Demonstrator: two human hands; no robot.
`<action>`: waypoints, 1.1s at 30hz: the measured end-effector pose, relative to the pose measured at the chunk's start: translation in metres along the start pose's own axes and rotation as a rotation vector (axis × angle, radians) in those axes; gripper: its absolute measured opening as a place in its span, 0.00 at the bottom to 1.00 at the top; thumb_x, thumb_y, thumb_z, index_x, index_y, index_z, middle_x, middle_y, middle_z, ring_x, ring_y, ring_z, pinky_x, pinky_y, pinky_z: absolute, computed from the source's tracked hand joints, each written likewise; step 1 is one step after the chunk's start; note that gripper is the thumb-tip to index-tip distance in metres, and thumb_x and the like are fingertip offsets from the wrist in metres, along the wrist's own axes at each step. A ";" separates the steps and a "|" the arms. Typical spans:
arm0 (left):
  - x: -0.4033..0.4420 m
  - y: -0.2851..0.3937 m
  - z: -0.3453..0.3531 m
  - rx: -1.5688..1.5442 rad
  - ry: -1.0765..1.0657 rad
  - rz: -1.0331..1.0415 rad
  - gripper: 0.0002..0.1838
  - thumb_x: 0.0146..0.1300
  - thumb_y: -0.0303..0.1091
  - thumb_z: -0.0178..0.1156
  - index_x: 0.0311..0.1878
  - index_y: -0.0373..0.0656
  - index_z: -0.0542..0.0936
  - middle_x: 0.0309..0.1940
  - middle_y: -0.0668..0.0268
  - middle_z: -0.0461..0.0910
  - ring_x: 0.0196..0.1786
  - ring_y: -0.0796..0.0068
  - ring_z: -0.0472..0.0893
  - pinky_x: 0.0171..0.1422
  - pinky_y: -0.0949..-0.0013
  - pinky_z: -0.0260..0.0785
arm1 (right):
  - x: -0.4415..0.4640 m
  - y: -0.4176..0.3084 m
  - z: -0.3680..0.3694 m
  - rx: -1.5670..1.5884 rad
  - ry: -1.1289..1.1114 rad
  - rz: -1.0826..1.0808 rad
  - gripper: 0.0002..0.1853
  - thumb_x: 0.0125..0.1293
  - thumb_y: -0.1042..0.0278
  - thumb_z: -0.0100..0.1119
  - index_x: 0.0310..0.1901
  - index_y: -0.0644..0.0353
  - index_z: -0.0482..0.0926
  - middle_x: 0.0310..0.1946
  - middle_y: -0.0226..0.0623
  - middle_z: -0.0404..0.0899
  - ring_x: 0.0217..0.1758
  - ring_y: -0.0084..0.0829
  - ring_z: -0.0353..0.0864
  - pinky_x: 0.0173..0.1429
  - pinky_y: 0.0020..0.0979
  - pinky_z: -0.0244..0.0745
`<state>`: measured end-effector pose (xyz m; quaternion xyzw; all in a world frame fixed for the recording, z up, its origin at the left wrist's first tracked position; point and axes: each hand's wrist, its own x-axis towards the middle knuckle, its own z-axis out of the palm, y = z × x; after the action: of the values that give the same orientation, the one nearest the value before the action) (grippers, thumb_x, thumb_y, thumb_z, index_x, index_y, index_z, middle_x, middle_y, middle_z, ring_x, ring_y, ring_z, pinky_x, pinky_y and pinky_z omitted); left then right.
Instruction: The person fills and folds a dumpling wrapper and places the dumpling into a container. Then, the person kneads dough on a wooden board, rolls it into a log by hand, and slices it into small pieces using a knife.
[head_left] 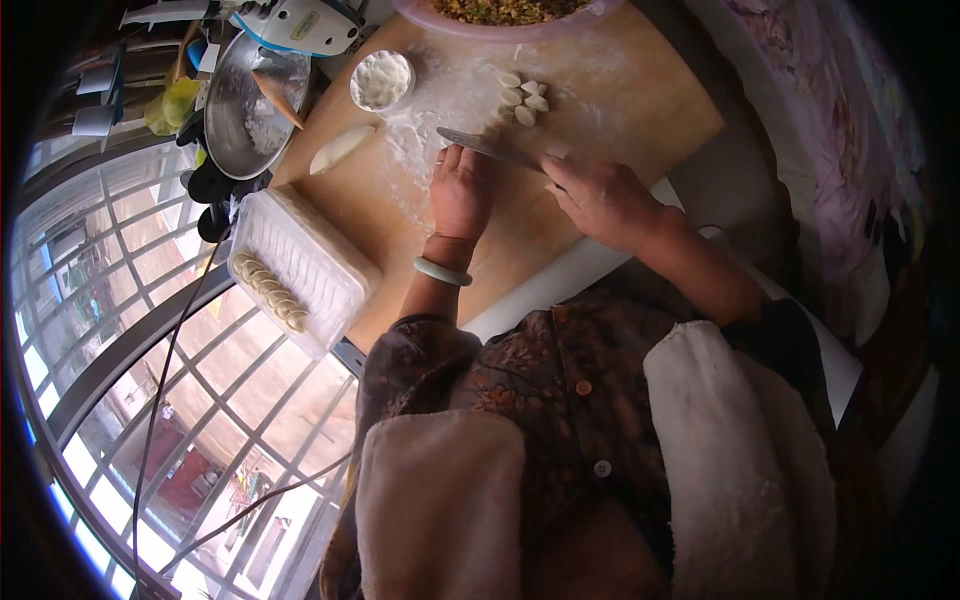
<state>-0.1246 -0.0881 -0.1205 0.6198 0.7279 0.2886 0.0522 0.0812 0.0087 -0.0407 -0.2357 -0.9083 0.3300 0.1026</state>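
Note:
My right hand (605, 200) is closed around the handle of a knife (485, 143), whose blade points left across the floured board (400, 215). My left hand (462, 195), with a pale bangle at its wrist, has its fingers curled in against the near side of the blade. Whatever lies under those fingers is hidden. Just beyond the blade sit several small cut dough pieces (525, 115) in a loose cluster. A longer roll of dough (342, 149) lies apart on the left side of the board.
A small bowl of flour (382, 82) stands at the back left, and a pink basin (500, 30) of chopped filling at the far edge. Left are a plastic tray (345, 265) with a row of dumplings (268, 290) and a metal bowl (225, 125). A barred window borders the left.

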 end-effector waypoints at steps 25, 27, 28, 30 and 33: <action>-0.011 -0.011 -0.002 0.041 -0.047 -0.088 0.12 0.64 0.30 0.61 0.50 0.44 0.79 0.50 0.59 0.82 0.50 0.53 0.80 0.56 0.55 0.73 | 0.004 0.016 0.013 0.011 -0.030 0.100 0.13 0.68 0.71 0.56 0.52 0.63 0.70 0.32 0.50 0.81 0.38 0.52 0.83 0.41 0.47 0.79; -0.010 -0.012 -0.006 -0.024 -0.004 -0.089 0.10 0.64 0.30 0.61 0.49 0.44 0.78 0.48 0.59 0.82 0.48 0.52 0.81 0.54 0.55 0.74 | 0.002 0.013 0.008 0.052 0.014 0.106 0.14 0.67 0.70 0.59 0.51 0.62 0.70 0.31 0.49 0.81 0.37 0.52 0.83 0.41 0.47 0.79; -0.010 -0.012 -0.007 -0.059 0.017 -0.088 0.09 0.65 0.30 0.61 0.48 0.44 0.78 0.48 0.59 0.82 0.48 0.52 0.81 0.53 0.55 0.75 | 0.001 0.009 0.006 0.058 0.018 0.072 0.14 0.67 0.70 0.59 0.51 0.62 0.70 0.31 0.49 0.81 0.37 0.52 0.83 0.41 0.47 0.79; -0.011 -0.016 -0.004 -0.030 0.005 -0.073 0.10 0.64 0.29 0.61 0.48 0.43 0.78 0.47 0.58 0.82 0.48 0.51 0.81 0.52 0.56 0.75 | -0.001 -0.001 0.004 0.068 0.029 0.006 0.13 0.67 0.71 0.59 0.50 0.62 0.69 0.31 0.49 0.81 0.36 0.52 0.83 0.41 0.47 0.79; -0.012 -0.021 -0.002 0.019 -0.022 -0.059 0.10 0.63 0.28 0.62 0.47 0.43 0.78 0.47 0.57 0.81 0.49 0.50 0.80 0.52 0.56 0.75 | -0.004 -0.005 0.011 0.066 -0.029 0.026 0.13 0.67 0.71 0.59 0.49 0.62 0.69 0.32 0.49 0.80 0.37 0.52 0.82 0.41 0.47 0.79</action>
<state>-0.1412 -0.1014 -0.1325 0.6018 0.7479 0.2729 0.0628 0.0790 -0.0029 -0.0459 -0.2391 -0.8952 0.3644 0.0929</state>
